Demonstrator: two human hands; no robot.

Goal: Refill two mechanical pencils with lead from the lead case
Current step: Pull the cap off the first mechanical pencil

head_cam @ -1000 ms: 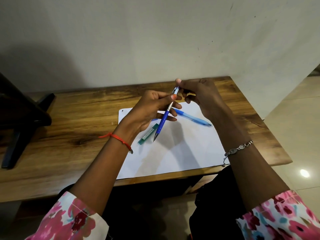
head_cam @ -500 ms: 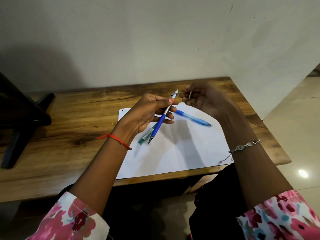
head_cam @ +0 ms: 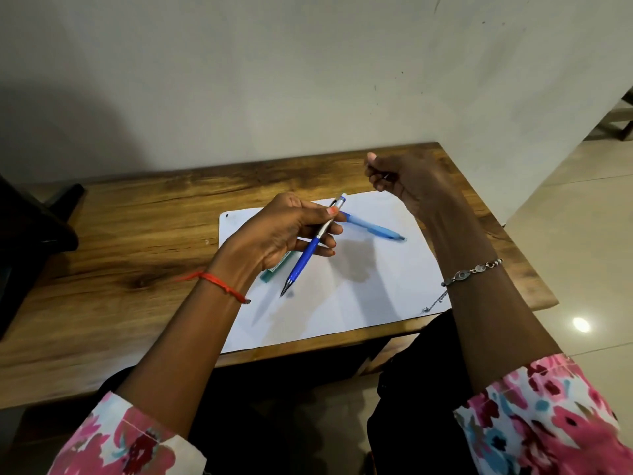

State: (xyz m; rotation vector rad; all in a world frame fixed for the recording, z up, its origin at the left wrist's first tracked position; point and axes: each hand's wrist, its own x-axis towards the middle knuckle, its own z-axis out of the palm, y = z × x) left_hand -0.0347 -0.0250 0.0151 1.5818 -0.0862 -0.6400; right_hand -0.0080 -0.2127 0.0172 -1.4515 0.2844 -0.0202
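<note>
Left hand (head_cam: 277,234): fingers pinch dark blue pencil (head_cam: 310,250), tip down over paper (head_cam: 359,296) | right hand (head_cam: 407,180): raised, fingers curled round small metal piece (head_cam: 386,176) | light blue pencil (head_cam: 376,229): flat on paper | green lead case (head_cam: 275,269): on paper, partly hidden behind left hand | wooden bench (head_cam: 137,234) carries paper.

A wooden table (head_cam: 137,217) against the wall (head_cam: 308,80) carries a white sheet of paper (head_cam: 376,289), on which lie a light blue pencil (head_cam: 376,230) and a green lead case (head_cam: 270,274).

The dark blue pencil (head_cam: 310,253), light blue pencil (head_cam: 373,229) and green lead case (head_cam: 274,271) show against white paper (head_cam: 359,296).
</note>
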